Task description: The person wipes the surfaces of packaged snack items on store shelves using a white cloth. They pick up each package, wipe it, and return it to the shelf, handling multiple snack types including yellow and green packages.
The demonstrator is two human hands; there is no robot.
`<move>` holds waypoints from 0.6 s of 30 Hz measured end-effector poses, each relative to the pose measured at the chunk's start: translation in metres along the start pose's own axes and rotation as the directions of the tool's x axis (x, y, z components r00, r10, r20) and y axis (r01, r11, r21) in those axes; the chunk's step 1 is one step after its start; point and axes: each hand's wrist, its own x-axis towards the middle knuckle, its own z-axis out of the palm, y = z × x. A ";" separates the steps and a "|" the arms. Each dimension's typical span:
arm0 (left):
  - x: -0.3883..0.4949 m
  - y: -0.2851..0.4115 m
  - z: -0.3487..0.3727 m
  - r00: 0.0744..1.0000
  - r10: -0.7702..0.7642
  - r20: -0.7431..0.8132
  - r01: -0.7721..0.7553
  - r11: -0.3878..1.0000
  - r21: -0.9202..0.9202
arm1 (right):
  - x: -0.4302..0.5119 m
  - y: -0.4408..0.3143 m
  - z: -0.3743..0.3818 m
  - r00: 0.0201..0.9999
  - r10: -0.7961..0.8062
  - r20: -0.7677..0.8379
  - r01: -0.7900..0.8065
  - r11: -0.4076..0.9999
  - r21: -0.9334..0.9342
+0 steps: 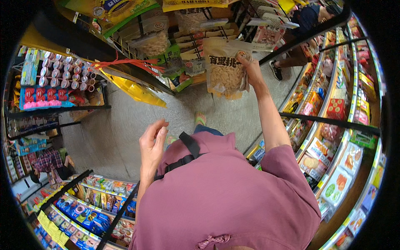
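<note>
My right hand [250, 70] grips the upper right edge of a clear-fronted snack pouch [226, 73] with dark printed characters and pale pieces inside. The pouch hangs upright before the hanging packs of a rack. My left hand [154, 136] is raised over the floor in front of my body, its fingers loosely curled and holding nothing. Above it hangs a yellow packet [132, 90], beside a red plastic ribbon [131, 62] tied at a dark post. Behind the held pouch, a bag of light-coloured snacks [154, 42] and a green pouch [172, 59] stand on the rack.
Long curved-looking shelves of packaged snacks [315, 156] run along the right. More stocked shelves [90, 215] lie at lower left. A rack with small round tubs [56, 73] stands at left. One person [304, 47] is at upper right, another [51, 162] at lower left.
</note>
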 end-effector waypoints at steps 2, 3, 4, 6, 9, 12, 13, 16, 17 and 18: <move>-0.004 -0.002 0.003 0.998 -0.051 -0.028 0.051 0.999 -0.004 | 0.024 -0.005 0.005 0.999 0.033 -0.012 -0.033 0.999 -0.035; -0.006 -0.002 0.005 0.996 -0.076 -0.040 0.076 0.997 -0.006 | 0.034 -0.008 0.009 0.996 0.078 -0.050 -0.080 0.996 -0.050; -0.008 -0.003 0.006 0.994 -0.092 -0.052 0.091 0.996 -0.018 | 0.042 -0.011 0.011 0.997 0.046 -0.060 -0.047 0.999 -0.027; -0.010 -0.002 0.008 0.990 -0.123 -0.075 0.122 0.992 -0.026 | 0.054 -0.018 0.015 1.000 -0.014 -0.003 0.014 1.000 0.000; -0.012 -0.001 0.011 0.977 -0.197 -0.080 0.179 0.966 -0.185 | 0.068 -0.031 0.023 0.998 -0.015 0.068 0.016 1.000 -0.016; -0.011 -0.001 0.013 0.973 -0.214 -0.082 0.196 0.963 -0.184 | 0.078 -0.042 0.031 0.988 -0.036 0.147 0.041 0.999 -0.029; -0.011 -0.001 0.014 0.972 -0.216 -0.086 0.198 0.963 -0.184 | 0.080 -0.046 0.032 0.984 -0.037 0.176 0.040 0.999 -0.017; -0.008 0.000 0.016 0.968 -0.234 -0.094 0.213 0.958 -0.193 | 0.089 -0.050 0.031 0.964 -0.031 0.264 0.032 0.999 0.001; -0.007 0.001 0.017 0.964 -0.249 -0.093 0.226 0.952 -0.204 | 0.092 -0.050 0.029 0.951 -0.044 0.305 0.041 0.999 0.017; -0.006 0.001 0.018 0.959 -0.271 -0.089 0.248 0.947 -0.203 | 0.095 -0.049 0.027 0.961 -0.013 0.277 0.023 0.999 -0.032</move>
